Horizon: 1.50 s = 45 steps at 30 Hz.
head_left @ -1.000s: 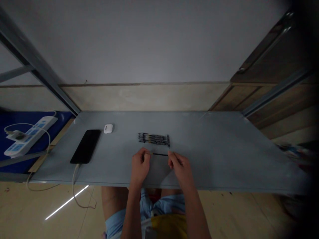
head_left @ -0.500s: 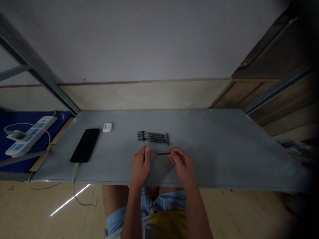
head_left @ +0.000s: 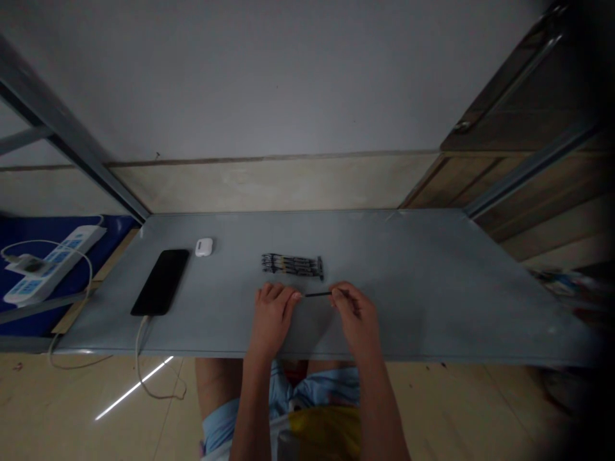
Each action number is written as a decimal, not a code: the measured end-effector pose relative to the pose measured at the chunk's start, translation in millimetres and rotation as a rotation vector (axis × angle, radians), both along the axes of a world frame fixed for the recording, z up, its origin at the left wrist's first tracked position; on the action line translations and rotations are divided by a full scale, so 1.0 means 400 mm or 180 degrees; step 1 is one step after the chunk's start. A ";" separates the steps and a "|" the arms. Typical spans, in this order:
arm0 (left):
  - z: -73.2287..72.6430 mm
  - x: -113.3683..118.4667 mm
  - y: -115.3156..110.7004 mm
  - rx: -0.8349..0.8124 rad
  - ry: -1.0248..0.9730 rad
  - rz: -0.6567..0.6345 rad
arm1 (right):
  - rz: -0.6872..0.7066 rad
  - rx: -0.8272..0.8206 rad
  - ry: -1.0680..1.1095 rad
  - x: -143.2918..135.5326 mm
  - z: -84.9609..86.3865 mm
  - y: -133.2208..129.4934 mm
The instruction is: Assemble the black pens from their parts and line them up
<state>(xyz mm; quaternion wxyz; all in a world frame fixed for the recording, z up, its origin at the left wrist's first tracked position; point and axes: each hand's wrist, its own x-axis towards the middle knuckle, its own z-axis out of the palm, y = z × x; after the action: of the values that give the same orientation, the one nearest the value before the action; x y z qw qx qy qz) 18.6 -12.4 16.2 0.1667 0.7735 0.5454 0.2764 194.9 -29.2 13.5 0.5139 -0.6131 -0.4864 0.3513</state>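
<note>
A thin dark stick, perhaps a pen (head_left: 318,294), spans the gap between my hands, low over the grey table. My left hand (head_left: 275,314) pinches its left end between thumb and fingers. The other end is in the closed fingers of my right hand (head_left: 354,310), which hide part of it. Just beyond my hands, a bundle of several dark pens or similar slim items (head_left: 292,264) lies sideways on the table.
On the grey table (head_left: 432,288), a black phone (head_left: 161,282) with a white cable lies at left, beside a white earphone case (head_left: 204,247). A white power strip (head_left: 55,266) rests on a blue surface farther left. Metal posts rise at both back corners.
My left hand has turned and its fingers now spread more over the stick's left end; the light part there is mostly covered. The view has shifted slightly.
</note>
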 end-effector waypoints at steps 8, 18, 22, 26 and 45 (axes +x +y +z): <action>0.018 0.002 -0.014 -0.0110 0.0421 0.0201 | 0.0524 0.0034 -0.0028 -0.028 0.013 0.002; 0.033 0.006 -0.013 -0.0152 0.0158 0.0159 | 0.0861 0.0294 -0.0640 -0.040 0.009 0.017; 0.017 -0.016 0.001 -0.0128 0.0257 0.0394 | -0.0187 0.0774 -0.1621 -0.021 -0.022 0.039; 0.005 -0.032 0.010 -0.0096 0.0340 0.0582 | -0.0485 0.0750 -0.2457 -0.021 -0.052 0.054; -0.047 -0.066 0.021 0.0034 0.0232 0.0763 | -0.1219 0.0418 -0.2414 0.016 -0.092 0.056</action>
<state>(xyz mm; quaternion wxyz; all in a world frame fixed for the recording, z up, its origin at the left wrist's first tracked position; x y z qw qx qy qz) -7.7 -4.0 -2.7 0.1084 0.7132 0.6382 0.2690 201.4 -6.6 -23.3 0.3926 -0.7440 -0.5397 -0.0324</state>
